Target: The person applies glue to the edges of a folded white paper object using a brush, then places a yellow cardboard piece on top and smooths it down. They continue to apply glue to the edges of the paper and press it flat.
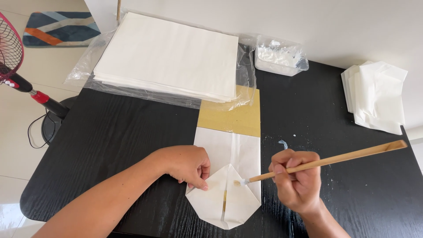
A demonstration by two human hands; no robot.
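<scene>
White folded paper bag [229,194] — left hand [187,165] pins it flat; right hand [297,178] grips brush [326,161].

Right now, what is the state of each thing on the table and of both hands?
Folded paper: flaps folded in, flat.
Brush: tip on paper.
Right hand: grips brush.
Left hand: presses paper.
Paper stack: in open plastic.
Glue tub: open.
Finished bags: piled.
</scene>
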